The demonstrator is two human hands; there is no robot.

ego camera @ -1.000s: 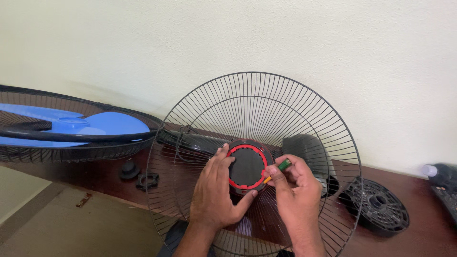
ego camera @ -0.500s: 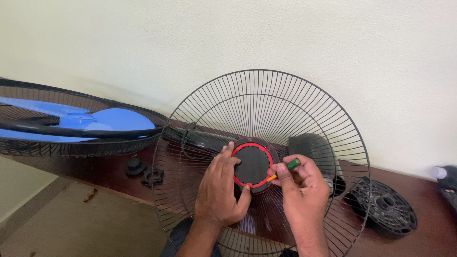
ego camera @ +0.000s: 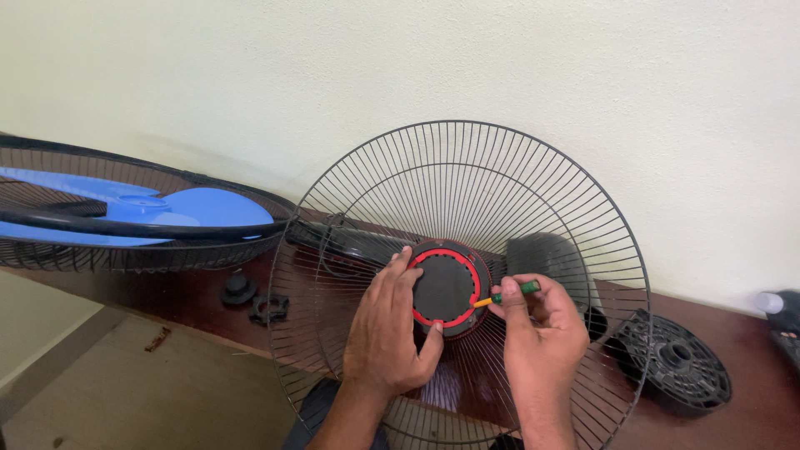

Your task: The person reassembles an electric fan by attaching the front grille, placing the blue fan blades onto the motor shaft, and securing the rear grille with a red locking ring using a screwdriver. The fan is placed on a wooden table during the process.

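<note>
A round black wire fan guard [ego camera: 467,175] stands tilted in front of me, with a black centre disc [ego camera: 443,286] ringed in red. My left hand [ego camera: 387,329] grips the left and lower edge of that disc, thumb on the red ring. My right hand [ego camera: 537,325] holds a small screwdriver [ego camera: 508,293] with a green handle and orange shaft, its tip touching the right edge of the red ring.
On the brown table [ego camera: 750,400], a second guard with blue fan blades [ego camera: 167,212] lies at the left. Two small black knobs [ego camera: 254,300] sit beside it. A black motor housing [ego camera: 546,254] stands behind the guard, a black slotted round cover [ego camera: 679,371] lies at the right.
My right hand has drawn slightly right and the screwdriver now lies flatter, more horizontal. The left hand stays on the disc. The view has shifted a little.
</note>
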